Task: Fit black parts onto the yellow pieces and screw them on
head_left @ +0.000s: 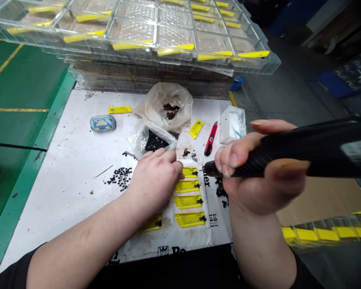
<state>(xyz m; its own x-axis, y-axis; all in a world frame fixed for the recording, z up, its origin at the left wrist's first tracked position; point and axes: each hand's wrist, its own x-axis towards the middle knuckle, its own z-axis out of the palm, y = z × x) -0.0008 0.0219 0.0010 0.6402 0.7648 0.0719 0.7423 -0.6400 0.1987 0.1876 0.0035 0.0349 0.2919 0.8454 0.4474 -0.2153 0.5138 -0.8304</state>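
My right hand (258, 172) is wrapped round a black electric screwdriver (313, 148). Its thin bit points left, close to the right end of the topmost yellow plastic part (190, 172). My left hand (159, 172) is closed, with its fingertips at the left end of that same part, which they partly hide. Below it, several more yellow parts (189, 202) lie in a column, each with a small black piece at its right end. Another yellow part (153, 224) shows partly from under my left forearm.
Behind my left hand sit a plastic bag of small black pieces (156, 140) and a larger bag of dark brown pieces (171, 110). A red utility knife (211, 138), white box (233, 124), blue tin (102, 123) and loose black rings (118, 178) lie around. Clear compartment trays (156, 56) rise behind.
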